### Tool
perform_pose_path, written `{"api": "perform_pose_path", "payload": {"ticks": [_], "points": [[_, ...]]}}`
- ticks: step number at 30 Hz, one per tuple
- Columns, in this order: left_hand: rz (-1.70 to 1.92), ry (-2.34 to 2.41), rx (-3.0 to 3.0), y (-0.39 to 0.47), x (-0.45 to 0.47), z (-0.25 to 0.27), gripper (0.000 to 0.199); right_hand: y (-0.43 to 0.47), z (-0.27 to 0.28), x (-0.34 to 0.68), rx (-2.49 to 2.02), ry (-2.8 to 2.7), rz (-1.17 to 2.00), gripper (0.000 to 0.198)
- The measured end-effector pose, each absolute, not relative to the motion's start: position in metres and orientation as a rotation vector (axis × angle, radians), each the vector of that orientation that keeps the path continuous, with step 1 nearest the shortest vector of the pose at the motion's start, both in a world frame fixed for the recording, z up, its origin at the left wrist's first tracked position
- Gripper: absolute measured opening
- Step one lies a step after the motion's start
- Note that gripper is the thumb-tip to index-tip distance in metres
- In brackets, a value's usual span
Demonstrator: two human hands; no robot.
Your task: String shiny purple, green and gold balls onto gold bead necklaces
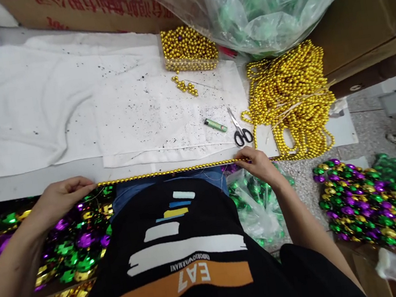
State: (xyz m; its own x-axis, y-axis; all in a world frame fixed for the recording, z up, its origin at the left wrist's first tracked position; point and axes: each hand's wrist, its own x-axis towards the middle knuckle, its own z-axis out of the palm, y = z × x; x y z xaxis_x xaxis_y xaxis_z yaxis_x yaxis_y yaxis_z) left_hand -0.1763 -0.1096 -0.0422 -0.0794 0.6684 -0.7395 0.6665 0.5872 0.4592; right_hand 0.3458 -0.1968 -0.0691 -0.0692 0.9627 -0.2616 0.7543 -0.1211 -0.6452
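A strand of gold beads (172,172) is stretched straight along the table's front edge. My left hand (67,192) pinches its left end, where a thin thread hangs down. Toward the right, my right hand (253,160) is closed on the same strand, with another loose thread below it. Scissors with black handles (241,132) lie just beyond my right hand, beside a green lighter (216,125). A heap of gold bead strands (292,100) rests at the table's right end.
A clear box of loose gold beads (190,51) stands at the back, with several beads (185,86) before it on white cloth (134,113). Behind are a carton (101,9) and a plastic bag (266,6). Multicoloured beads (363,201) lie at lower right.
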Motion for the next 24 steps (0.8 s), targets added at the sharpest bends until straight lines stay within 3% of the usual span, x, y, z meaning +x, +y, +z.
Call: {"api": "perform_pose_path", "payload": {"ticks": [14,20,24], "points": [[0.162,1.665,1.311,-0.115,-0.183,-0.052,0.019,-0.195,-0.079,0.357,-1.924,-1.977,0.942,0.032],[0.184,1.673,1.336,-0.122,-0.184,-0.055,0.018,-0.194,-0.068,0.346,-1.979,-1.969,0.974,0.043],[0.184,1.678,1.345,-0.117,-0.186,-0.053,0.021,-0.191,-0.076,0.353,-1.996,-1.959,1.022,0.039]]}}
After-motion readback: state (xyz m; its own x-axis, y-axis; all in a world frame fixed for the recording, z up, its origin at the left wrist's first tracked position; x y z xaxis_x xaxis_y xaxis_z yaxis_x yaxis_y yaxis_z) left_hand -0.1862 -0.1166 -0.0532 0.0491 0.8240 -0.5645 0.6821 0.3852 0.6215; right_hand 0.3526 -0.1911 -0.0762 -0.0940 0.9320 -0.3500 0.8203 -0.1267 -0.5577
